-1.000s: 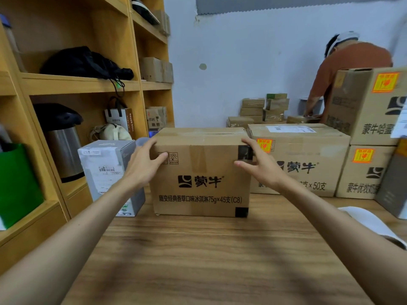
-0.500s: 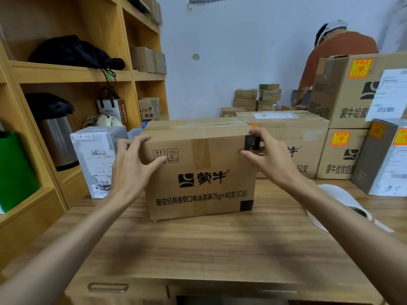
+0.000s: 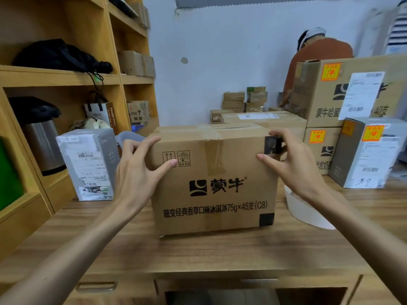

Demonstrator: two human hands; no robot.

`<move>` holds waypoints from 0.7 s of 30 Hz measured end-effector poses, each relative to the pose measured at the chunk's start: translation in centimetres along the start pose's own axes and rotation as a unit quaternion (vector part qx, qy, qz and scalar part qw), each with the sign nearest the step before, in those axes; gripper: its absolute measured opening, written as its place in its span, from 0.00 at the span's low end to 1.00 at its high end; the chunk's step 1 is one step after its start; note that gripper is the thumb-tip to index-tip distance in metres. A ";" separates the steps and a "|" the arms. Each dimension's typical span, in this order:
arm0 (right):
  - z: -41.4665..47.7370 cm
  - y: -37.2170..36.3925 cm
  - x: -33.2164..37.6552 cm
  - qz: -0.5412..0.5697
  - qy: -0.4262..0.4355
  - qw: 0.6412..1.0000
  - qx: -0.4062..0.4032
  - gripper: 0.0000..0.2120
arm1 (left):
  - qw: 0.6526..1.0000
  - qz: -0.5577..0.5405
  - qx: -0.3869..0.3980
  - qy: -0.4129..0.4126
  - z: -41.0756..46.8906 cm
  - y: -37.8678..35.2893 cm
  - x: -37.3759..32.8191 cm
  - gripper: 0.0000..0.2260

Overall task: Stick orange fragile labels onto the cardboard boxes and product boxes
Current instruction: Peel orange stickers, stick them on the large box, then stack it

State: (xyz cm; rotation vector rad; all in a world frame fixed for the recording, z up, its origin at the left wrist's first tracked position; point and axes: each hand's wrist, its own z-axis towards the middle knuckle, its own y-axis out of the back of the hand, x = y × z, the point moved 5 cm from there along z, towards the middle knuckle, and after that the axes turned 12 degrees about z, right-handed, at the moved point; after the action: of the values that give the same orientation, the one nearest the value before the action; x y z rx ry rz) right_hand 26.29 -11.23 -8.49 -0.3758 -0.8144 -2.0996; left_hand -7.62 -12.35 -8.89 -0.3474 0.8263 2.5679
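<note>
Both left hand (image 3: 135, 172) and right hand (image 3: 296, 170) grip the top corners, a stiff, likely weighty cardboard box (image 3: 211, 190) between their curled fingers (image 3: 143, 142).

head-worn view, facing forward and down, close over desk (image 3: 198, 249)

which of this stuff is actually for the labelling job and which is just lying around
For the job: cardboard box held by left hand and right hand; grey product box, no orange label showing; labelled grey box; stacked cartons with orange labels.
Lying about: steel flask; black bag; paper bag; green bag.
</note>
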 end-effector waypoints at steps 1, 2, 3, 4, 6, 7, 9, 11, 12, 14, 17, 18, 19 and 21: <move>-0.2 0.8 -0.2 -0.006 0.000 1.000 -0.005 0.25 | 1.000 -0.005 0.002 -0.004 0.0 -0.5 -0.5 0.28; -0.4 1.4 -0.5 -0.011 -0.001 1.000 -0.008 0.25 | 1.000 -0.010 0.006 -0.008 0.1 -1.1 -1.0 0.28; -0.6 2.0 -0.8 -0.017 -0.004 1.000 -0.012 0.25 | 1.000 -0.015 0.009 -0.012 0.2 -1.8 -1.4 0.28; -0.7 2.5 -1.2 -0.021 -0.007 1.000 -0.014 0.25 | 1.000 -0.020 0.014 -0.014 0.3 -2.4 -1.8 0.28; -0.8 3.3 -2.1 -0.029 -0.013 0.999 -0.019 0.24 | 0.999 -0.032 0.022 -0.017 0.6 -3.7 -2.4 0.29; -0.9 3.5 -2.6 -0.032 -0.014 0.999 -0.021 0.23 | 0.999 -0.034 0.026 -0.018 0.6 -4.2 -2.6 0.29; -0.8 3.6 -3.3 -0.034 -0.014 0.999 -0.021 0.23 | 0.999 -0.032 0.030 -0.020 0.7 -5.1 -2.9 0.29; -0.6 3.3 -3.8 -0.033 -0.015 0.999 -0.020 0.23 | 0.999 -0.032 0.030 -0.021 0.8 -5.7 -2.9 0.29; -0.4 3.0 -4.0 -0.032 -0.016 0.999 -0.019 0.23 | 0.999 -0.033 0.030 -0.019 0.9 -5.9 -2.9 0.29; -0.1 2.4 -4.4 -0.026 -0.022 0.999 -0.024 0.23 | 0.999 -0.034 0.035 -0.014 1.2 -6.3 -2.4 0.29; 0.2 1.2 -4.6 -0.016 -0.022 0.999 -0.025 0.24 | 0.999 -0.033 0.039 0.001 1.5 -6.5 -1.5 0.28; 0.3 0.8 -4.6 -0.013 -0.020 0.999 -0.021 0.24 | 0.999 -0.032 0.041 0.006 1.6 -6.6 -1.2 0.28; 0.5 0.6 -4.7 -0.007 -0.020 1.000 -0.017 0.24 | 0.998 -0.030 0.044 0.011 1.7 -6.6 -1.1 0.28; 1.1 0.4 -4.9 0.001 -0.026 1.000 -0.007 0.24 | 0.998 -0.013 0.057 0.020 2.1 -6.7 -0.9 0.29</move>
State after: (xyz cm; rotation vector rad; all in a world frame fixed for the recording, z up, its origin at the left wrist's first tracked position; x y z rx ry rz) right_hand 29.54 -7.77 -10.07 -0.4399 -0.8294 -2.1029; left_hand -3.94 -6.45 -10.22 -0.3721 0.9712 2.4842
